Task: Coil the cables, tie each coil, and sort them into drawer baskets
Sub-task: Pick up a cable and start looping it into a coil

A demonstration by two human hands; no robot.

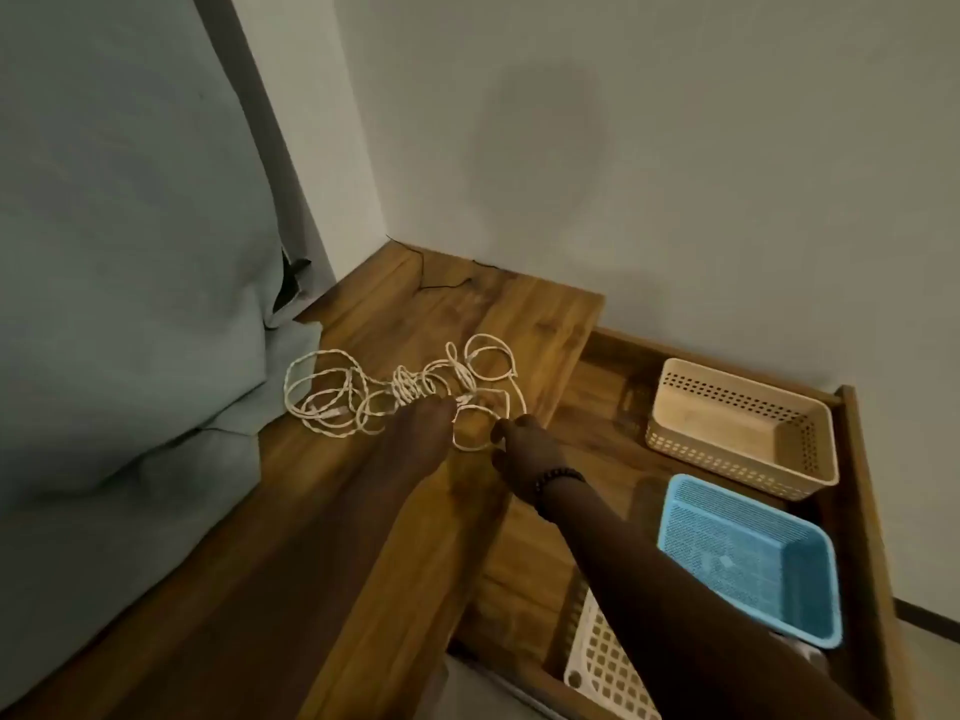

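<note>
A tangle of white cables [363, 392] lies spread on the wooden top [535, 314] near the wall corner. My left hand [423, 426] rests on the middle of the tangle, fingers down on the strands. My right hand [524, 454], with a dark bead bracelet at the wrist, pinches a loop at the tangle's near right end. In the open drawer [857, 459] to the right stand a beige basket [737, 428], a blue basket [748, 558] and a white basket [602, 662], the last partly hidden by my right forearm. No cable shows in any of them.
A grey-blue mattress or cushion [130, 304] presses against the wooden top on the left. A thin black wire [447, 283] runs along the wall at the back. White walls close the corner behind.
</note>
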